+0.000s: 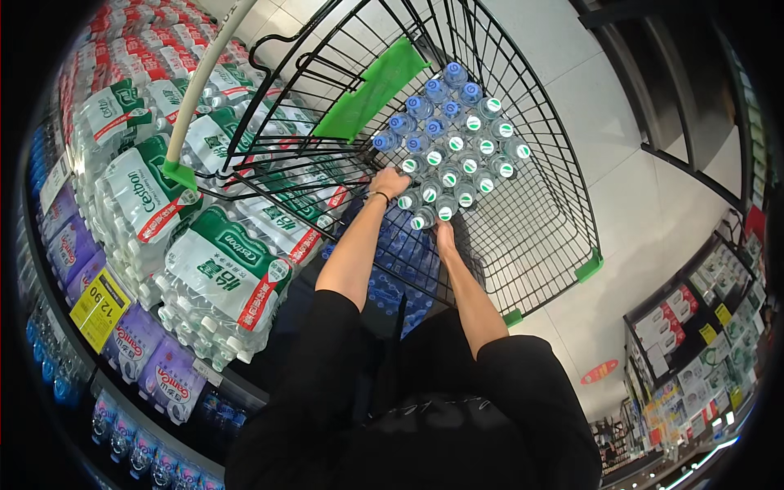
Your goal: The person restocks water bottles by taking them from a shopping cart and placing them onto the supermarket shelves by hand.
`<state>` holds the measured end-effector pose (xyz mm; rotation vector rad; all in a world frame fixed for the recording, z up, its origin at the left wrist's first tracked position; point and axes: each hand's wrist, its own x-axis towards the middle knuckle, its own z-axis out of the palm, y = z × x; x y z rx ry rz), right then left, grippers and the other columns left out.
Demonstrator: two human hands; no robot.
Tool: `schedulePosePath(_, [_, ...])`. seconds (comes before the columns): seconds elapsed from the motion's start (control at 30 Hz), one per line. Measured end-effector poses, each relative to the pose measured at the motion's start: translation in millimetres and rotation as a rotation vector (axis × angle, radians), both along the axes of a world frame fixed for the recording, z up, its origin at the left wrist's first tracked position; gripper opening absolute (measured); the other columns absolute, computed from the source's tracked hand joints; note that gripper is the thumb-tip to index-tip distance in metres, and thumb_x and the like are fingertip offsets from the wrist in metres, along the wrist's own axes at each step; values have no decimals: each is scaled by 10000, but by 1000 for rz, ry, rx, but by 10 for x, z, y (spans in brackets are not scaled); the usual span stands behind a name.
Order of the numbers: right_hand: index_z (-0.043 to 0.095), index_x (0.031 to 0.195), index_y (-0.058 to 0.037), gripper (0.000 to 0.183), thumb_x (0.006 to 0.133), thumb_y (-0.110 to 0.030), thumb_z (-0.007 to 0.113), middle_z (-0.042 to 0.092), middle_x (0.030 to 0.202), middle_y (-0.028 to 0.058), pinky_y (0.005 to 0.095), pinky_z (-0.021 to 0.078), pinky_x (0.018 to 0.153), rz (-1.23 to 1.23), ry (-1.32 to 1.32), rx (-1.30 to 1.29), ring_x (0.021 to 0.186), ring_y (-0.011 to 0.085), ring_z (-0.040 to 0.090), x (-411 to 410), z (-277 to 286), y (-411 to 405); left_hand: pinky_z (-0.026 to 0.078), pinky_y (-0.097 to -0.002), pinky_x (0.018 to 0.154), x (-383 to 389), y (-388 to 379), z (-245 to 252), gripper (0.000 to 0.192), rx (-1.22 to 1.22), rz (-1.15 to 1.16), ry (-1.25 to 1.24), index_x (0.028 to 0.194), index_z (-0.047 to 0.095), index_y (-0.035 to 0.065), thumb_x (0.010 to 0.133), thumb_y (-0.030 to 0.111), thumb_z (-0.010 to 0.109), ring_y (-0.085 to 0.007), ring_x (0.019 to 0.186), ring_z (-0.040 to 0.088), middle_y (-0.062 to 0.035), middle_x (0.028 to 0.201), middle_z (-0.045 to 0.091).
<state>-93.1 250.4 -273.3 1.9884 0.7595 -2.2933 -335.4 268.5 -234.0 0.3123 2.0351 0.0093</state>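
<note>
Inside a black wire shopping cart point(533, 269), a block of clear water bottles with white-and-green caps point(470, 165) stands upright, tops towards me. My left hand point(390, 182) is at the block's left side, a thin dark band on its wrist. At the near end, my right hand point(446, 236) is against the bottles, its thumb up beside a cap. Both hands hold the block, with most of their fingers hidden behind it. Several blue-capped bottles point(435, 109) stand against the block's far side. A green plastic flap point(373, 92) is fixed at the cart's handle end.
Shrink-wrapped Cestbon water packs point(226, 275) are stacked at left, behind the cart's cream handle point(205, 73). Purple Ganten packs point(171, 383) line the shelf below, beside a yellow price tag point(101, 309). Blue bottles point(398, 257) show through the wires. Tiled floor point(618, 153) lies right.
</note>
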Motion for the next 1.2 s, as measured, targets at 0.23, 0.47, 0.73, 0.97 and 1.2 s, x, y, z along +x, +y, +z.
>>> schedulePosePath(0.23, [453,1361,7,544,971,-371,478,558,1288,104,350,339,1036,48,61,-9,1197,225,504,-138,121,71,472,-410,983,23,135,318,761,-117,-331,-141,1211,647,61,650,571,711,-325,1195,575,-193,1322,570])
schedulePosePath(0.47, [555,1309,-68,631,849,-490,653,623,1184,107,320,442,896,209,-79,187,1050,235,582,-179,130,169,468,-409,978,329,345,519,840,-69,-752,-65,1256,624,78,577,529,827,-350,1246,532,-247,1473,378])
schedulePosePath(0.73, [659,979,-39,408,767,-386,675,647,860,72,306,469,611,404,-214,32,686,161,579,-453,415,261,470,-469,950,296,259,439,866,-195,-837,-71,1336,550,86,616,473,838,-404,1245,517,-279,1480,342])
schedulePosePath(0.97, [482,1276,119,886,691,-520,671,591,1202,308,387,427,966,395,-142,115,1166,394,562,-824,283,164,467,-506,938,-58,279,542,826,-217,-888,76,1345,546,120,646,479,802,-439,1217,530,-316,1503,272])
schedulePosePath(1.2, [533,1196,113,843,697,-553,661,622,1060,253,384,444,894,455,-123,70,1012,357,596,-1253,208,280,481,-412,969,-541,384,676,780,-139,-778,36,1247,614,82,600,461,826,-385,1198,557,-270,1421,404])
